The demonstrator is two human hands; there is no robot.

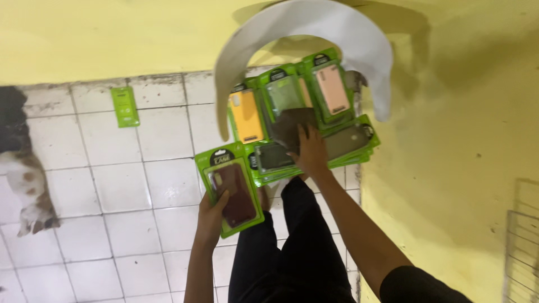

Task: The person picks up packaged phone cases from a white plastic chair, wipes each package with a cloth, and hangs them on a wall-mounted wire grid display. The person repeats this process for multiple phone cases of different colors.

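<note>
My left hand (pixel 211 216) grips the lower edge of a green packaged phone case (pixel 231 188) with a dark red case inside, held above the tiled floor. My right hand (pixel 310 151) rests flat on a spread pile of green phone case packages (pixel 348 143) on the floor by the wall. In the pile lie a yellow case (pixel 247 116), a green case (pixel 283 94), a pink case (pixel 332 88) and dark ones (pixel 273 157). My legs in black trousers (pixel 286 247) stretch out below the pile.
A white cap brim (pixel 314 22) arcs across the top of the view. One lone green package (pixel 124 106) lies on the white tiles near the far yellow wall. A white and brown animal (pixel 25 179) lies at the left edge. A yellow wall (pixel 460 168) stands right.
</note>
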